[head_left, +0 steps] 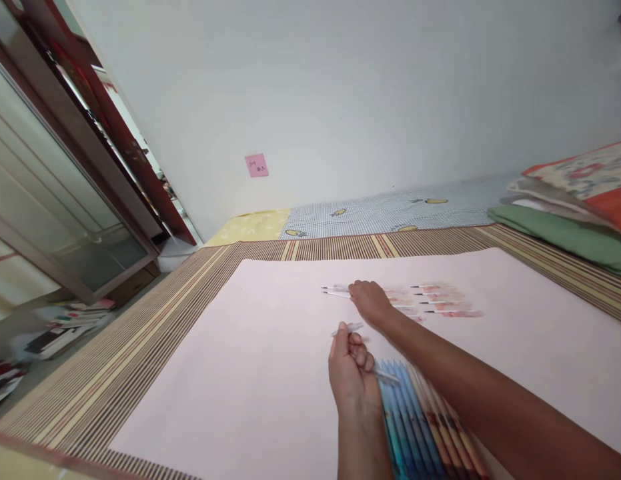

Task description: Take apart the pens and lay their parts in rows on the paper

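My left hand (pixel 351 367) is closed, palm up, around a slim, translucent whitish piece (pixel 389 377); another clear end (pixel 351 329) shows at the thumb. Whether they are one piece or two, I cannot tell. Farther off, my right hand (pixel 370 300) bends its closed fingers down over thin white pen refills (pixel 335 293) with dark tips, which stick out to its left. What lies under the fingertips is hidden. To its right are several more dark-tipped refills (pixel 447 303) in rows, with blurred pinkish shapes around them. Below my hands, several pens (pixel 415 413) lie side by side, blue shading into peach and brown.
A large pale pink sheet (pixel 230 373) covers much of the striped mat (pixel 90 373). Folded cloths (pixel 565 230) are stacked at the right, by the wall. A pink note (pixel 256 165) is stuck to the wall. Sliding door panels (pixel 65 167) stand at the left.
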`<state>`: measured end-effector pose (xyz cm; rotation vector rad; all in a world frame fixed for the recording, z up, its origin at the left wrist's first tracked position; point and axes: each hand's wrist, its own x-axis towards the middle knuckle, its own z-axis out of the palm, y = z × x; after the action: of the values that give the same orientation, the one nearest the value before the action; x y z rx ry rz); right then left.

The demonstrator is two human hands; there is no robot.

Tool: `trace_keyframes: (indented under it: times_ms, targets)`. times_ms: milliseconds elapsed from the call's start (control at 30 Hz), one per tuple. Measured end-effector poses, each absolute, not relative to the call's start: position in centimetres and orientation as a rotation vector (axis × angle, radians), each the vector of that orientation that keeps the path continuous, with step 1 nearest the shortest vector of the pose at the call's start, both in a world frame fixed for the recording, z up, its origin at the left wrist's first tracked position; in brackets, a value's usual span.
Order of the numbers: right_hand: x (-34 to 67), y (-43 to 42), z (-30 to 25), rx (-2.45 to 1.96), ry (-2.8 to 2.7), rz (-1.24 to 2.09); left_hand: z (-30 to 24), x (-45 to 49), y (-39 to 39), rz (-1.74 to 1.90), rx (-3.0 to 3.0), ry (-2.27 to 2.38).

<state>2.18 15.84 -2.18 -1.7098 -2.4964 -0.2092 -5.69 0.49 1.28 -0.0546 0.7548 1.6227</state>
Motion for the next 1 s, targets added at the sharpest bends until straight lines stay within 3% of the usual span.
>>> trace_keyframes:
  times_ms: [1000]
  targets:
    - [1.0,16.1,-2.2,-1.676,-2.488,-0.261,1.4,-5.6,0.5,1.609,-0.059,0.768]
